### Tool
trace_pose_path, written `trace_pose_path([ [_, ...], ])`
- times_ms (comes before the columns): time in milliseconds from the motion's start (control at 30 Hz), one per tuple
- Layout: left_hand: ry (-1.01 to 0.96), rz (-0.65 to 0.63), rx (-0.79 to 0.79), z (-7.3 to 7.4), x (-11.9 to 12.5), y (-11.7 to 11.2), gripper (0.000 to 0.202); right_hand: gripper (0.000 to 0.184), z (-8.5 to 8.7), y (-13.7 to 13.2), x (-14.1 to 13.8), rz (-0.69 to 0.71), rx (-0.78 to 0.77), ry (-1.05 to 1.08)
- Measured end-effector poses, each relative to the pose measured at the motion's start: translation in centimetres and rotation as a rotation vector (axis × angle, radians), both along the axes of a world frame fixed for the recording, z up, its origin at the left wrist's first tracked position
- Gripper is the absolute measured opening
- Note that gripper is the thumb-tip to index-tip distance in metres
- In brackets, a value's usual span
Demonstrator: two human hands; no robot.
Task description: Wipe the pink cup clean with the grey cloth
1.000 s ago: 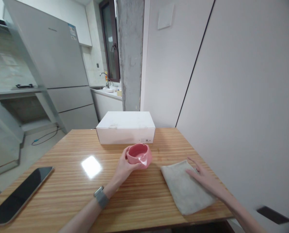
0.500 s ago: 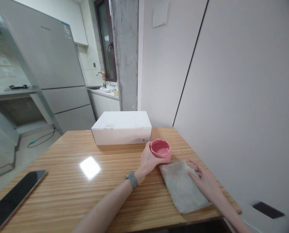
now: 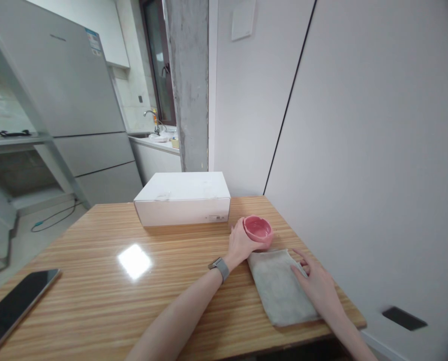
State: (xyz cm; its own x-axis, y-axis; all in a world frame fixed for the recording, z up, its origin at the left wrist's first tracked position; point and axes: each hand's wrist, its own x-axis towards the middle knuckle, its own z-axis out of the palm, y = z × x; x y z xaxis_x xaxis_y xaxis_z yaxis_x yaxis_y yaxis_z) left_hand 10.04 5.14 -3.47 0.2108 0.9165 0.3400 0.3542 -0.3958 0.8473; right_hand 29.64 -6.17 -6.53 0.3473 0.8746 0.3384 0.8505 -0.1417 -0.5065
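My left hand (image 3: 242, 243) grips a pink ashtray (image 3: 259, 228) from its left side, fingers behind and thumb across the front. Small notches show in its round rim, and it stands upright just beyond the far edge of a folded grey cloth (image 3: 282, 288). Whether its base touches the table cannot be made out. My right hand (image 3: 316, 281) rests at the cloth's right edge, its thumb on the fabric and its fingers apart.
A long white box (image 3: 182, 212) lies at the back of the wooden table (image 3: 96, 311). A dark phone (image 3: 17, 311) is at the left edge. Close along the table's right side runs a white wall (image 3: 359, 150); a fridge (image 3: 69, 85) stands behind to the left.
My left hand has shifted the pink ashtray a little to the right. My right hand stays at the cloth's edge, and the whole view has turned slightly right.
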Motion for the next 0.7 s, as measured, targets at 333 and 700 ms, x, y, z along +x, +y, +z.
trace_pose_path([
  [333, -0.009, -0.078, -0.066, 0.0, 0.3, -0.3, 0.105, 0.046, 1.3, 0.4, -0.2, 0.025, 0.038, -0.102],
  [700, 0.179, -0.136, 0.06, 4.1, -9.2, -6.9, 0.052, 0.021, 4.2, -1.7, -13.1, 0.376, 0.289, -0.046],
])
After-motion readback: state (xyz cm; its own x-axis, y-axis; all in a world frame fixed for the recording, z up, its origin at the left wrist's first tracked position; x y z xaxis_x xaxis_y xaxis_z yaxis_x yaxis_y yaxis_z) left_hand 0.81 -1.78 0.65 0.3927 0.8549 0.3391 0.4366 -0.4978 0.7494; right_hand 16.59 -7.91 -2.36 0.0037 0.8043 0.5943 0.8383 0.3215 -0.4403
